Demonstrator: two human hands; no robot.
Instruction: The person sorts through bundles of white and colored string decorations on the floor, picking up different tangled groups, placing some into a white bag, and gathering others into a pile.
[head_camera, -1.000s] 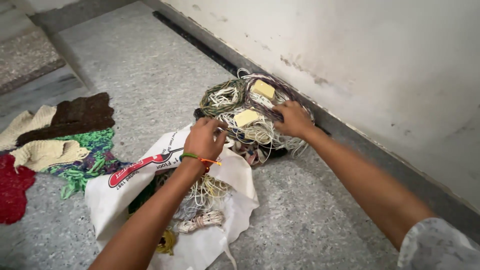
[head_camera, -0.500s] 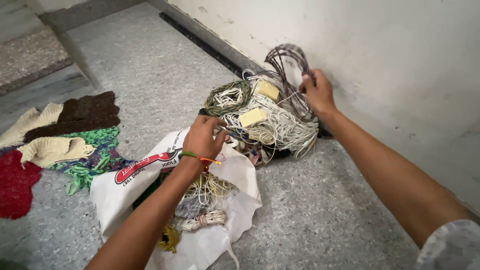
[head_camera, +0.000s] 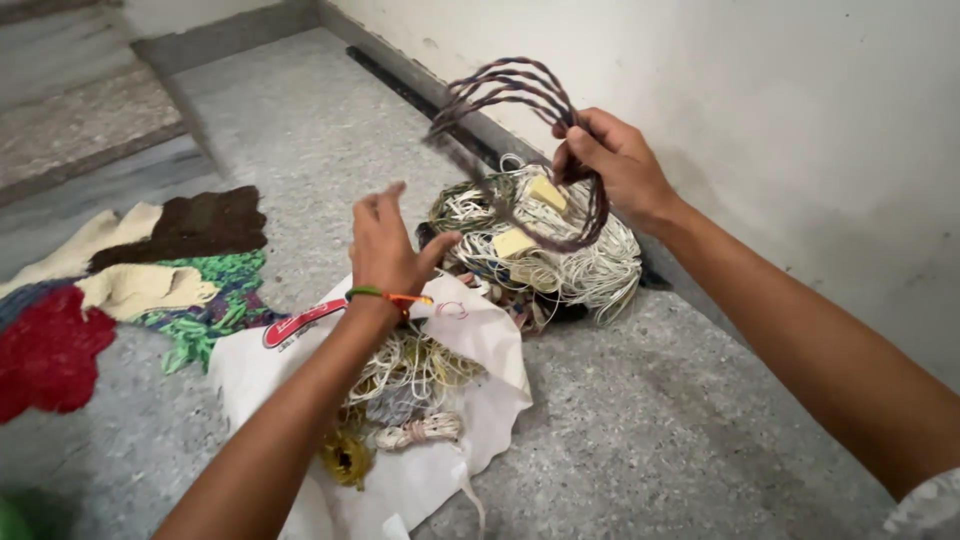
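Observation:
My right hand (head_camera: 612, 160) grips a coil of dark purple-brown cord (head_camera: 520, 110) and holds it up in the air above a pile of white and green cord bundles (head_camera: 560, 262) by the wall. Two pale yellow tags lie on that pile. My left hand (head_camera: 385, 245), with a green and orange thread at the wrist, hovers with fingers spread, holding nothing, just left of the pile and above a white cloth bag (head_camera: 455, 330). More cord hanks (head_camera: 410, 385) lie in the bag's mouth.
Crocheted mats (head_camera: 130, 285) in brown, cream, green and red lie on the grey speckled floor at the left. A white wall (head_camera: 760, 110) with a dark strip along its base runs along the right. A step rises at the top left.
My right hand has lifted the dark coil clear of the pile and up. My left hand let go of the cords it was pinching and opened.

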